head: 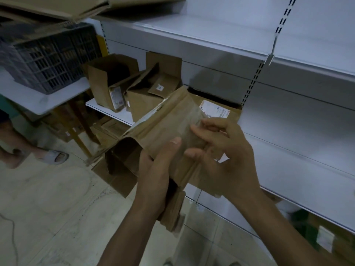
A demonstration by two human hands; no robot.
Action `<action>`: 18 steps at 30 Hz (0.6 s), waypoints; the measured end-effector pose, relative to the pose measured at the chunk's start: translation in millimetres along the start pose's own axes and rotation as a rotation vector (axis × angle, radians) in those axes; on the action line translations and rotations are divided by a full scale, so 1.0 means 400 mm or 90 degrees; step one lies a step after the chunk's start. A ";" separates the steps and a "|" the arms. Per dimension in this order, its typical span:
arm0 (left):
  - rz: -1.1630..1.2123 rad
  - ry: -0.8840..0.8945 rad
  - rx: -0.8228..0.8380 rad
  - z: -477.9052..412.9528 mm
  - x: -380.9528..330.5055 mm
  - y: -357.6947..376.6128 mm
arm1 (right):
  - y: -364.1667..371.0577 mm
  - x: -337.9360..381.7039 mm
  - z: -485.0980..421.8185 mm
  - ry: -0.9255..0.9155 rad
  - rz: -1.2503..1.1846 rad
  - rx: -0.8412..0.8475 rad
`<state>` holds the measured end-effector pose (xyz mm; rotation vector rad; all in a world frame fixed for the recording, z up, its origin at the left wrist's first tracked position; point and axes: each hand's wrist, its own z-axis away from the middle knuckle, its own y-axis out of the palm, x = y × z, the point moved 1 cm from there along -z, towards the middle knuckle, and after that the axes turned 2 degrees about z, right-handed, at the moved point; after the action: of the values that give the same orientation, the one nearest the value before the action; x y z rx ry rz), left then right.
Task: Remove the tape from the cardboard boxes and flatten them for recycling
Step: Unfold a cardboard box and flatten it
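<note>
Because the tape (pixel 192 120) needed a steady face to peel from, my left hand (pixel 159 169) gripped the cardboard box (pixel 163 123) from beneath, mid-air before the shelf (pixel 107 110), while my right hand (pixel 217 150) curled at it; whether it had caught, I couldn't tell.

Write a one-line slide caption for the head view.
Left hand grips a cardboard box; right hand pinches its tape.
</note>
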<state>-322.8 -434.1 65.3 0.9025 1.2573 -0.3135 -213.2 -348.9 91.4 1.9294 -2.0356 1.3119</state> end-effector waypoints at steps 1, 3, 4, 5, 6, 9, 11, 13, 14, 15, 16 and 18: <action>-0.008 -0.013 -0.010 0.004 0.006 0.001 | 0.007 -0.003 0.001 -0.014 0.016 -0.023; -0.048 -0.033 -0.017 0.006 0.019 -0.003 | 0.017 -0.005 -0.002 -0.057 0.070 -0.046; -0.061 -0.050 -0.017 0.008 0.021 -0.007 | 0.018 -0.007 -0.003 -0.060 0.085 -0.038; -0.064 -0.061 -0.019 0.006 0.019 -0.013 | 0.018 -0.009 -0.005 -0.032 0.071 -0.037; -0.061 -0.058 -0.015 0.001 0.016 -0.023 | 0.014 -0.010 -0.010 0.038 0.010 -0.054; -0.036 -0.063 0.006 -0.006 0.006 -0.054 | -0.010 -0.035 -0.042 0.387 -0.398 -0.174; -0.017 -0.074 0.036 -0.007 0.008 -0.073 | -0.031 -0.065 -0.051 0.567 -0.614 -0.192; 0.004 -0.081 0.036 -0.012 0.014 -0.092 | -0.040 -0.091 -0.045 0.668 -0.770 -0.166; 0.006 -0.082 0.030 -0.015 0.016 -0.101 | -0.042 -0.093 -0.039 0.671 -0.800 -0.124; 0.000 -0.080 0.025 -0.019 0.015 -0.110 | -0.037 -0.092 -0.031 0.637 -0.776 -0.069; -0.008 -0.074 0.027 -0.021 0.013 -0.116 | -0.030 -0.084 -0.023 0.583 -0.707 -0.005; -0.028 -0.054 0.042 -0.024 0.017 -0.121 | -0.005 -0.059 -0.009 0.458 -0.516 0.128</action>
<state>-358.8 -455.8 39.1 0.9092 1.1950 -0.4253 -208.0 -327.6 81.7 1.6632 -0.7045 1.6284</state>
